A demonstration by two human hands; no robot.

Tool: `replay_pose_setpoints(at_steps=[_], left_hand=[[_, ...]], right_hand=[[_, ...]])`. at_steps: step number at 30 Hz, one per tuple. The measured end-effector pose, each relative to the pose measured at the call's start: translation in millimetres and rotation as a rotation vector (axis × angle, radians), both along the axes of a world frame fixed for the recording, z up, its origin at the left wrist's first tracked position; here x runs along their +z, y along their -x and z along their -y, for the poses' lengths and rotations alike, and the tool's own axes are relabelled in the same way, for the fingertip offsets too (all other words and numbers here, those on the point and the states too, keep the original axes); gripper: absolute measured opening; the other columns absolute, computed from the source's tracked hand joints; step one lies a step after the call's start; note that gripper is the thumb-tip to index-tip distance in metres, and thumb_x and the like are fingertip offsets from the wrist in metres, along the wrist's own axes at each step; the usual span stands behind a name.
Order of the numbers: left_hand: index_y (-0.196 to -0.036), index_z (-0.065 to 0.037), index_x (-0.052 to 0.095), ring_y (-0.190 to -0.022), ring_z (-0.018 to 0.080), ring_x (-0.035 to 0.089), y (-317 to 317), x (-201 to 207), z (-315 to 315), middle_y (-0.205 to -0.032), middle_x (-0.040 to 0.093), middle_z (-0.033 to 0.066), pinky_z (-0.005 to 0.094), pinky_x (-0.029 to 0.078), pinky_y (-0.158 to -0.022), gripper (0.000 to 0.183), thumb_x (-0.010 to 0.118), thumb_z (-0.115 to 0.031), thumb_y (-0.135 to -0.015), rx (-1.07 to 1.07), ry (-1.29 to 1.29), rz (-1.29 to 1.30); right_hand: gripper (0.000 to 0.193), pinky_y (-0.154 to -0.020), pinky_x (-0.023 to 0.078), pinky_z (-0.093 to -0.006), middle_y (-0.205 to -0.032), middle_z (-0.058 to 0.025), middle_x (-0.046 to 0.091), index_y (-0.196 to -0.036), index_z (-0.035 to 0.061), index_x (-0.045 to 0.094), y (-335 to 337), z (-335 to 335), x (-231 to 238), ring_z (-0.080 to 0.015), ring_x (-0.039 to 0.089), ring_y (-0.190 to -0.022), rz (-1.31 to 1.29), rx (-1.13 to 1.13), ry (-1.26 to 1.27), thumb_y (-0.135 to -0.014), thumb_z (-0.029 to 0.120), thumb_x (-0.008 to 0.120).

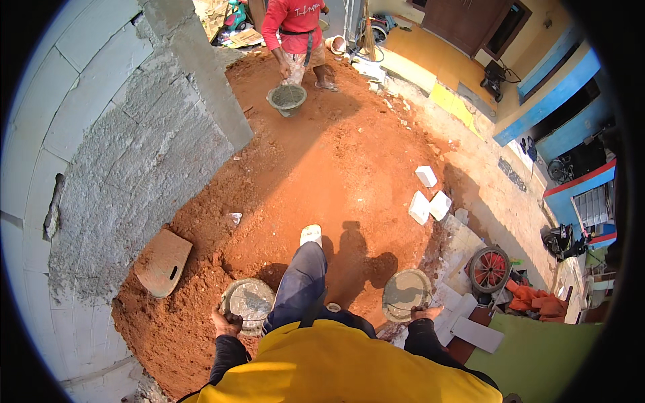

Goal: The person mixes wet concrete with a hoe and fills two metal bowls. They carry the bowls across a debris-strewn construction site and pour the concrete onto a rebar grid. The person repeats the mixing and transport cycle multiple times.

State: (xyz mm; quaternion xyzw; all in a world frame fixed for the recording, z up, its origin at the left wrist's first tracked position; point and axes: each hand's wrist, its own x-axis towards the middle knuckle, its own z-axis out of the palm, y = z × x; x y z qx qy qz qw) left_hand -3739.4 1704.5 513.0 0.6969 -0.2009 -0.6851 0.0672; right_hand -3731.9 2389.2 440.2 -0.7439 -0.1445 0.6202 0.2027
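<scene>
My left hand (226,323) is closed at the near left rim of a round bucket (250,303) of wet grey mortar, which hangs beside my left leg. On the other side, my right hand (424,313) grips the edge of a second mortar bucket (407,295), partly in shade. Both forearms, in dark sleeves, reach down and outward. Between the buckets my leg in dark trousers is stretched forward, with a pale shoe (311,234) on the red soil. The handles of the buckets cannot be made out.
A person in a red shirt (295,27) ahead carries another mortar bucket (287,98). A block wall (154,168), partly plastered, rises on the left, with a slotted board (163,263) near it. White blocks (420,207) and a red-rimmed wheel (488,269) lie to the right.
</scene>
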Motion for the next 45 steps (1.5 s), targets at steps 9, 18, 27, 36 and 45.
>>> replay_pose_setpoints(at_steps=[9, 18, 27, 36, 45], left_hand=[[-0.063, -0.017, 0.027, -0.048, 0.0167, 0.021, 198, 81, -4, -0.051, 0.017, -0.0035, 0.0319, 0.024, -0.052, 0.059, 0.061, -0.06, -0.084, 0.152, 0.004, 0.145], [-0.072, -0.017, 0.036, -0.047, 0.0149, 0.026, 384, 112, 4, -0.049, 0.021, -0.0033, 0.0313, 0.03, -0.055, 0.047, 0.062, -0.055, -0.082, 0.303, 0.073, 0.053], [-0.078, -0.012, 0.037, -0.055, 0.0158, 0.028, 577, 104, 7, -0.063, 0.028, -0.0013, 0.0333, 0.034, -0.059, 0.047, 0.06, -0.051, -0.086, 0.489, 0.113, 0.146], [-0.077, -0.012, 0.03, -0.052, 0.0166, 0.021, 761, 18, 25, -0.058, 0.025, -0.0009, 0.0369, 0.028, -0.056, 0.049, 0.048, -0.054, -0.094, 0.645, 0.043, 0.17], [-0.074, -0.013, 0.03, -0.055, 0.0185, 0.027, 923, -15, 44, -0.058, 0.026, 0.0005, 0.0359, 0.029, -0.056, 0.045, 0.046, -0.049, -0.095, 0.929, 0.039, 0.213]], right_hand=[[0.075, -0.056, 0.031, -0.0331, -0.074, -0.0001, 0.034, -0.093, 0.0154, 0.046, 223, -11, 161, -0.0175, 0.035, -0.062, 0.048, 0.011, 0.01, -0.076, 0.088, 0.046], [0.088, -0.081, 0.04, -0.0374, -0.131, -0.0059, 0.053, -0.144, 0.0183, 0.043, 427, -17, 130, -0.0199, 0.05, -0.102, 0.035, 0.171, 0.003, -0.082, 0.08, 0.038], [0.069, -0.084, 0.041, -0.0409, -0.106, -0.0047, 0.055, -0.125, 0.016, 0.055, 658, -29, 49, -0.0198, 0.051, -0.097, 0.058, 0.264, 0.015, -0.09, 0.071, 0.033], [0.056, -0.061, 0.041, -0.0411, -0.069, -0.0029, 0.045, -0.096, 0.0154, 0.051, 944, 60, -49, -0.0222, 0.047, -0.061, 0.065, 0.537, -0.15, -0.088, 0.07, 0.046], [0.058, -0.069, 0.043, -0.0437, -0.102, -0.0026, 0.043, -0.116, 0.0169, 0.045, 1335, 203, -56, -0.0219, 0.048, -0.082, 0.005, 0.78, -0.116, -0.089, 0.068, 0.042]])
